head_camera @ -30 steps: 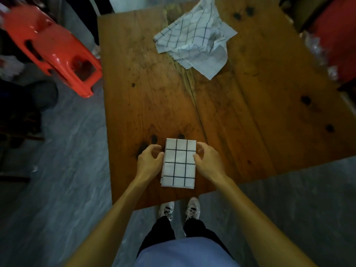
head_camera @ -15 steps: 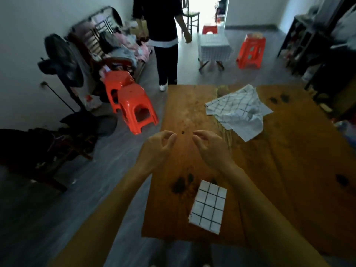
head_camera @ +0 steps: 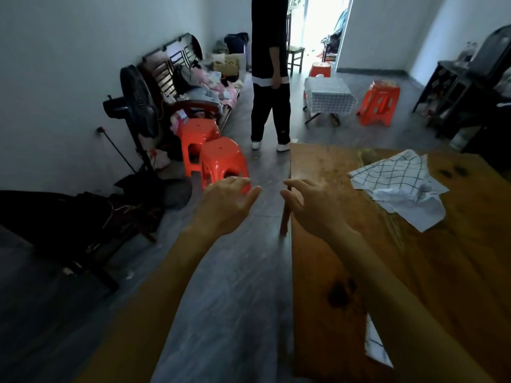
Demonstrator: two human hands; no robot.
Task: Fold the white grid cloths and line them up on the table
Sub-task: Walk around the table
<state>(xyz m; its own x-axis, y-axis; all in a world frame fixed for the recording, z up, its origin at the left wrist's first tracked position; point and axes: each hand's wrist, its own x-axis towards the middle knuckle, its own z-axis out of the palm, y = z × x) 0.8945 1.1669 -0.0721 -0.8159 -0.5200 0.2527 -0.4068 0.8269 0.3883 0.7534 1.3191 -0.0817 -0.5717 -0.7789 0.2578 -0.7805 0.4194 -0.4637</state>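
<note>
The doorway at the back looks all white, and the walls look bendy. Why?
Head view: daylight through the doorway is far brighter than the dim room, so it washes out; the wide lens curves the walls near the edges; the left hand and right hand look slightly smeared; the crumpled cloth stays fairly crisp.

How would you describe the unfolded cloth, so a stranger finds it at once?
Look at the wooden table on the right. Toward its far end lies the crumpled grid cloth, loose and spread out. The folded cloth at the near edge is a flat neat rectangle instead.
</note>
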